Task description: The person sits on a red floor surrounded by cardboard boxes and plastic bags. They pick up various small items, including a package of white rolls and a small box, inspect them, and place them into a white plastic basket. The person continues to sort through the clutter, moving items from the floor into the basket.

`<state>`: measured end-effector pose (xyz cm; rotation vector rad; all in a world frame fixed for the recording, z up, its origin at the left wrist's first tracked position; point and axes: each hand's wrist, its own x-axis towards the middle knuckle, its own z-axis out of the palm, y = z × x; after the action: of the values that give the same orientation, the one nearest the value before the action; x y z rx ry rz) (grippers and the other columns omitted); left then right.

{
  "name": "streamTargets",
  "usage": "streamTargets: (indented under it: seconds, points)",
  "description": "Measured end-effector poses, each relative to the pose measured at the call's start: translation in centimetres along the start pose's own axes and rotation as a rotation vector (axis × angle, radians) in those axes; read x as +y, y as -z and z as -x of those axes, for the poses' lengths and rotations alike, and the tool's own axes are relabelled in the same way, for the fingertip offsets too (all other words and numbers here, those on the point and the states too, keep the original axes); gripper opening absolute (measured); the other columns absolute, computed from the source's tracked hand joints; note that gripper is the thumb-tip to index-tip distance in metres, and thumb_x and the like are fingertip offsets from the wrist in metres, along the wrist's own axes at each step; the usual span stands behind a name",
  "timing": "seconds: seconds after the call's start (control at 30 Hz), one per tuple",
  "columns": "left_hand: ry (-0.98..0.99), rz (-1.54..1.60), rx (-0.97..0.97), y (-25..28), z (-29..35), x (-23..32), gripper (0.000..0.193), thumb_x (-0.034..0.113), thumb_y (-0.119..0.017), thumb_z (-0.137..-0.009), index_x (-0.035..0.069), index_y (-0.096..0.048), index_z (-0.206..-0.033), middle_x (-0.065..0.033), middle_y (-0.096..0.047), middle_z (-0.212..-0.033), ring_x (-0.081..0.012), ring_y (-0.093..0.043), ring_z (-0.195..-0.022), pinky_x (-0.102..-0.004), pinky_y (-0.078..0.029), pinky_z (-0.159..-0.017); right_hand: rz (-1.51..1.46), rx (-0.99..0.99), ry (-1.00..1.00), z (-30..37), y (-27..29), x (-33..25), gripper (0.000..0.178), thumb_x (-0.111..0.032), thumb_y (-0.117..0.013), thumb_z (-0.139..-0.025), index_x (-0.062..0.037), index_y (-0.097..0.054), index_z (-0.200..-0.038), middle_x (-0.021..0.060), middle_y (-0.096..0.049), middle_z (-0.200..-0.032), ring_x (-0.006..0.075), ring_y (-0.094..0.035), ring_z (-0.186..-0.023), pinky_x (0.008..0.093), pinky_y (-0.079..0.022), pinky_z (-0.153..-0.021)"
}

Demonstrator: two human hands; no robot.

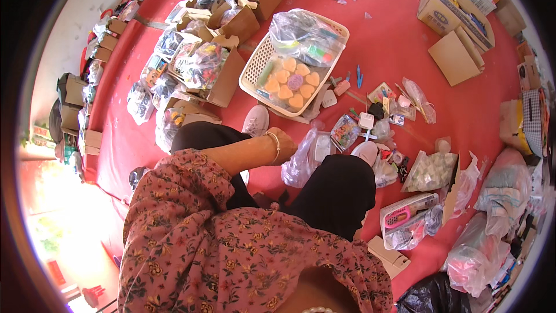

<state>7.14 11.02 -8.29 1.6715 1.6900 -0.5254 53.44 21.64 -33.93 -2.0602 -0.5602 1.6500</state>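
My left hand [286, 147], with a bangle at the wrist, reaches across between my knees. Its fingers are curled closed at the edge of a thin, pale purple plastic bag [299, 165]; the fingertips are partly hidden. The bag hangs loosely beside my right knee, against a white box [324, 147]. My right hand does not show. Just ahead stands a cream plastic basket [250, 75] with a flower-shaped set of orange heart pieces [282, 76] around a purple centre [295, 82]. A clear plastic bag [301, 32] of goods lies over its far end.
Cardboard boxes [229, 75] of bagged goods line the left. Small packets [346, 131], a white square case [366, 120] and blue tweezers [359, 75] lie on the red floor [382, 35]. To the right are a white basket [387, 215], an open carton [454, 58] and stuffed plastic bags [472, 255].
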Motion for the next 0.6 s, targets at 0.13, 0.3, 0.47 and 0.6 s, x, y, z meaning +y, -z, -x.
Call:
streamTargets:
  seconds: [0.13, 0.3, 0.47, 0.6]
  points:
    - [-0.003, -0.056, 0.008, 0.8, 0.2, 0.4, 0.024, 0.027, -0.06, -0.076, 0.005, -0.059, -0.085, -0.0148, -0.062, -0.081, -0.0295, -0.062, -0.08, -0.0383, -0.048, -0.067, -0.087, -0.055, 0.004, 1.1, 0.4, 0.3, 0.039, -0.017, -0.06, -0.075, -0.0052, -0.052, -0.112, 0.0124, -0.056, -0.11, 0.0261, -0.054, -0.1, 0.0371, -0.044, -0.083]
    - [-0.068, -0.059, 0.075, 1.4, -0.7, 1.9, 0.023, 0.026, -0.058, -0.077, 0.005, -0.061, -0.083, -0.0149, -0.063, -0.078, -0.0292, -0.063, -0.076, -0.0388, -0.049, -0.064, -0.214, -0.18, 0.014, 4.5, 1.7, 0.8, 0.04, -0.015, -0.06, -0.076, -0.0054, -0.051, -0.113, 0.0118, -0.056, -0.111, 0.0256, -0.054, -0.101, 0.0371, -0.044, -0.084]
    - [-0.096, -0.101, 0.071, 2.3, -0.1, 3.1, 0.025, 0.026, -0.057, -0.078, 0.004, -0.062, -0.089, -0.0131, -0.065, -0.083, -0.0268, -0.063, -0.079, -0.0381, -0.05, -0.066, -0.324, -0.369, 0.086, 8.8, 3.5, -1.0, 0.041, -0.014, -0.059, -0.076, -0.0056, -0.05, -0.115, 0.0112, -0.055, -0.112, 0.0251, -0.054, -0.102, 0.037, -0.044, -0.084]
    - [-0.105, -0.094, 0.001, 1.8, -0.2, 3.2, 0.028, 0.026, -0.056, -0.079, 0.006, -0.063, -0.097, -0.0119, -0.064, -0.093, -0.0262, -0.062, -0.085, -0.0432, -0.049, -0.07, -0.312, -0.51, 0.317, 9.6, 3.7, -8.5, 0.041, -0.013, -0.059, -0.077, -0.0057, -0.05, -0.116, 0.0107, -0.055, -0.113, 0.0247, -0.054, -0.102, 0.037, -0.044, -0.085]
